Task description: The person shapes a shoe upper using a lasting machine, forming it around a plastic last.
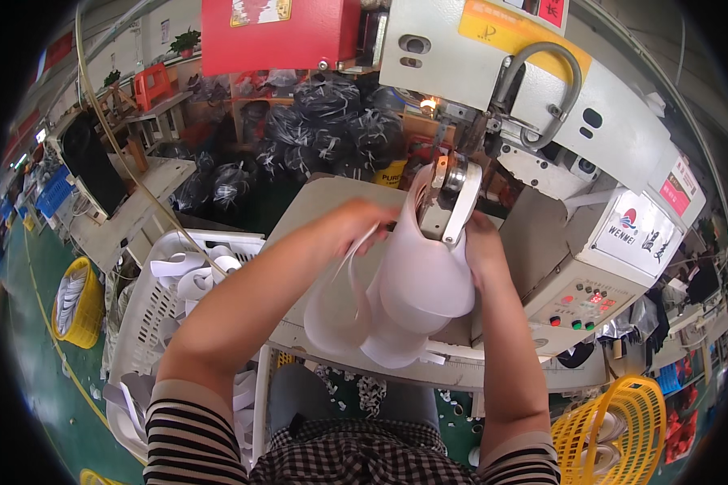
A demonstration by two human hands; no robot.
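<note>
A white curved piece that looks like a shoe upper [426, 279] hangs around the metal post and roller [459, 182] of a pale grey machine. My right hand [484, 246] is wrapped against its right side, with some fingers hidden behind it. My left hand [366, 224], slightly blurred, is closed on the left edge of the white material beside the post. A thin white strip loops down from that hand. Another white flap [332, 315] droops below it, and I cannot tell whether it is a separate piece.
A white plastic basket [150, 303] of white cut pieces stands left of the worktable [303, 198]. The machine's control box [590, 279] is at the right, above a yellow basket [651, 420] holding pale pieces. Black bags [328, 101] are piled behind.
</note>
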